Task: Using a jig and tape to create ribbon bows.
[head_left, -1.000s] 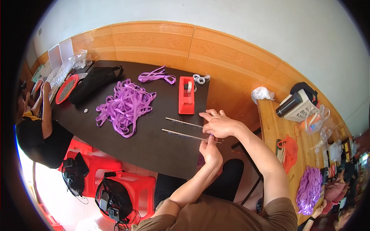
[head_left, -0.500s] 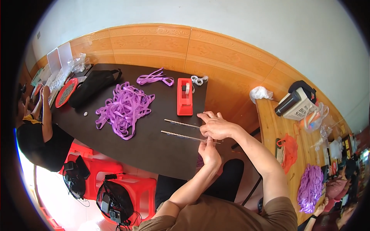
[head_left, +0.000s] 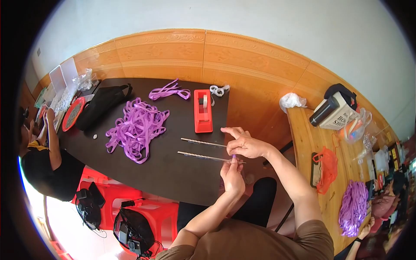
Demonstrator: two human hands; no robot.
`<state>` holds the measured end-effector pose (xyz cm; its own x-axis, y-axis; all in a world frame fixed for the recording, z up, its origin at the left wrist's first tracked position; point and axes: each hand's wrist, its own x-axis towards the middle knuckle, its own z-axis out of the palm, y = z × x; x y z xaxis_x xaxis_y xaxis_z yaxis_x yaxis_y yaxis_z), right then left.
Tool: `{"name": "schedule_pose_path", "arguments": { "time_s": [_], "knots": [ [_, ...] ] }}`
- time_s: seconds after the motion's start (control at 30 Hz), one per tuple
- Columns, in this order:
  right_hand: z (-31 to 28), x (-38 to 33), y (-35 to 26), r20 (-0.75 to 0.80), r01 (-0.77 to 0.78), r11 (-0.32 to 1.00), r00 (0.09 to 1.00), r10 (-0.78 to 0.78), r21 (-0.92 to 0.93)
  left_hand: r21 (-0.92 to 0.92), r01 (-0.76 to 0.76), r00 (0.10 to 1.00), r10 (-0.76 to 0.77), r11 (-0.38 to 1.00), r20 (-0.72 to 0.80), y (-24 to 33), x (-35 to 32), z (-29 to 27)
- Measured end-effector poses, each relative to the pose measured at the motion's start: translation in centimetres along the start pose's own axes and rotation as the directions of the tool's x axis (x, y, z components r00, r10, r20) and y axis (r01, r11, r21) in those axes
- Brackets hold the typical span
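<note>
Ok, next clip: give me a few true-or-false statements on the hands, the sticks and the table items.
1. Both hands, left hand and right hand, meet at the near stick. True.
2. The red tape dispenser lies on the floor. False: it lies on the dark table.
3. The ribbon pile is purple. True.
4. Only one thin stick lies on the table. False: a second stick lies beside it.

— We're over the dark table, and our left hand pinches a small purple bit against the near thin stick.

— Our right hand rests at the far stick, just beside a red tape dispenser.

— And we see a purple ribbon pile lying further left.
</note>
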<state>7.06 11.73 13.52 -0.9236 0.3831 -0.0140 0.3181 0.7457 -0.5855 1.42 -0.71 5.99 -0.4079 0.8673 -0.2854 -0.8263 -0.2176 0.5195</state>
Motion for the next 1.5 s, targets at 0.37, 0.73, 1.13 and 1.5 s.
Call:
{"name": "schedule_pose_path", "arguments": {
  "time_s": [0.37, 0.73, 1.13, 1.5],
  "knots": [
    [2.7, -3.0, 4.3, -0.235, 0.145, 0.899, 0.971, -0.048, 0.413, 0.012, 0.048, 0.999, -0.048, 0.999, -0.018, 0.3, -0.1, 0.1],
    [6.1, -1.7, 4.3, -0.269, 0.127, 0.557, 0.946, 0.182, 0.821, 0.015, 0.072, 0.996, -0.072, 0.997, -0.048, 0.4, 0.1, -0.2],
    [12.1, -3.1, 6.7, -0.09, 0.281, -0.327, 0.865, 0.494, 0.902, 0.041, 0.108, 0.994, -0.109, 0.993, 0.021, 0.2, -0.6, -0.8],
    [7.5, -2.6, 1.3, -0.289, 0.188, 0.241, 0.807, 0.515, 0.952, 0.797, 0.356, 0.318, -0.865, 0.488, 0.388, 2.1, -8.0, -4.3]
  ]
}}
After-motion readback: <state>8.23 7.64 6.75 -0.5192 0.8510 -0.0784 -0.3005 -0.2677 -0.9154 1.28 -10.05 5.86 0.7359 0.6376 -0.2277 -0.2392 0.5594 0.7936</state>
